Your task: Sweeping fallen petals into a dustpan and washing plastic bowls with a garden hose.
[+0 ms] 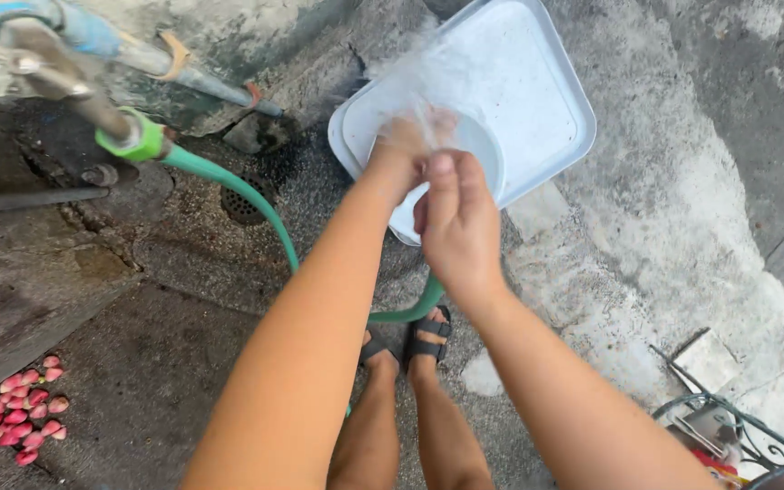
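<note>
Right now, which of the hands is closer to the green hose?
Left. The left hand is up over the white tray, on the side toward the green hose. The right hand is beside it, farther from the hose's run.

hands (437,195) over bowl (483,150) in tray (546,82), hose (247,195) left

Wet concrete floor (682,209) carries a white tray (537,100) just beyond the fingers (442,181); green hose (247,195) and drain (242,204) lie left of them; pink petals (24,408) well apart.
</note>
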